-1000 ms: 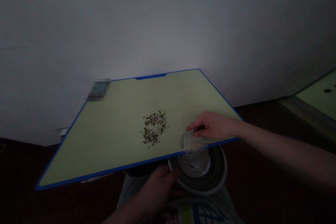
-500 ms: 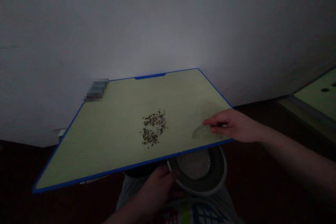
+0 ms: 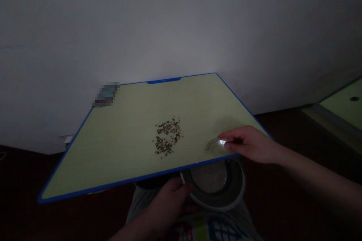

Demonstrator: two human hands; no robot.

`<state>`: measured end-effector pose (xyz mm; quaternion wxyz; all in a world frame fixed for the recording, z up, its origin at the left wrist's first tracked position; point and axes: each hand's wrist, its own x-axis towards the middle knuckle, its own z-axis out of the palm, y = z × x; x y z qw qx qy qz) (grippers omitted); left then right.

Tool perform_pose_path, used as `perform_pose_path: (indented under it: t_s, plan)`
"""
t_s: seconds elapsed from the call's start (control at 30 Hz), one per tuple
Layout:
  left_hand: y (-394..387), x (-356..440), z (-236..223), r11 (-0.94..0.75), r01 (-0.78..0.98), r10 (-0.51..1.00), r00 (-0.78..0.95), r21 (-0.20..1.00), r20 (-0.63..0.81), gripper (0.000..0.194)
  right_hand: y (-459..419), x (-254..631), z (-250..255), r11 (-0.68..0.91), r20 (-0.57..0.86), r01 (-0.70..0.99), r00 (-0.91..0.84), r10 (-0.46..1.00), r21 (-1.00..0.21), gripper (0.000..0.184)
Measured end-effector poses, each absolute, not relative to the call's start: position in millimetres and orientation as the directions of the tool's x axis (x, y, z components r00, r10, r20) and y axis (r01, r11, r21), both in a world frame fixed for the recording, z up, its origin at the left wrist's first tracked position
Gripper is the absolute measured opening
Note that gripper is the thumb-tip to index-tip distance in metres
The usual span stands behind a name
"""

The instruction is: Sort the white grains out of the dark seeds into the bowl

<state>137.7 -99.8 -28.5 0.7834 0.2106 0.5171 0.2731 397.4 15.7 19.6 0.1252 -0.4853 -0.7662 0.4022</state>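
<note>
My right hand (image 3: 246,144) pinches a clear, shallow round piece (image 3: 216,144), like a small plastic lid or dish, just over the right front of the pale green table (image 3: 124,120). A bright glint shows on it. Below the table's front edge, my left hand (image 3: 174,197) grips the rim of a round metal pot (image 3: 236,199), which rests at my lap. Pale rice-like grains (image 3: 210,177) lie inside, and the table edge hides the pot's far side. Near the middle of the table, small dark bean-like grains (image 3: 164,146) are scattered with some pale ones.
Blue trim (image 3: 118,183) runs round the table, whose far side stands by a pale wall (image 3: 175,26). A blurred-out flat item (image 3: 106,95) sits at the far left corner. Another pale green surface (image 3: 343,101) with a dark round spot is at the right.
Pale grains fell off the clear piece over the edge into the pot. My right hand then drew it right, back over the table, and tilted it. My left hand stays on the pot.
</note>
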Motion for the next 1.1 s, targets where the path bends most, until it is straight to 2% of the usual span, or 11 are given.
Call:
perform_pose_path:
  t_s: [0.1,0.2,0.27,0.4,0.7,0.83,0.97,1.1]
  plan:
    - [-102,134,-29,0.791,-0.166,0.611,0.277,0.589,-0.742,0.031,25,380,24,0.265,-0.178,0.614,-0.563,0.807,-0.744,0.038]
    - [-102,131,-30,0.751,-0.204,0.659,0.284,0.628,-0.697,0.027,43,364,26,0.335,-0.124,0.623,-0.576,0.808,-0.707,0.039]
    - [-102,129,-31,0.732,-0.227,0.680,0.286,0.642,-0.675,0.025,52,354,28,0.389,-0.135,0.630,-0.621,0.772,-0.672,0.039]
    - [-102,129,-31,0.735,-0.223,0.678,0.268,0.641,-0.684,0.024,49,343,31,0.463,-0.159,0.569,-0.731,0.664,-0.680,0.035]
    - [-99,137,-30,0.721,-0.219,0.689,0.323,0.657,-0.649,0.025,25,360,32,0.562,-0.076,0.482,-0.800,0.595,-0.672,0.031]
    - [-100,141,-36,0.740,-0.203,0.671,0.294,0.642,-0.681,0.029,15,367,36,0.636,-0.046,0.424,-0.852,0.522,-0.645,0.028]
    - [-96,151,-49,0.737,-0.196,0.674,0.284,0.647,-0.682,0.027,6,386,32,0.623,-0.005,0.449,-0.814,0.582,-0.640,0.028]
    - [-87,164,-67,0.765,-0.131,0.641,0.256,0.631,-0.724,0.027,5,407,18,0.507,0.004,0.522,-0.694,0.720,-0.686,0.029]
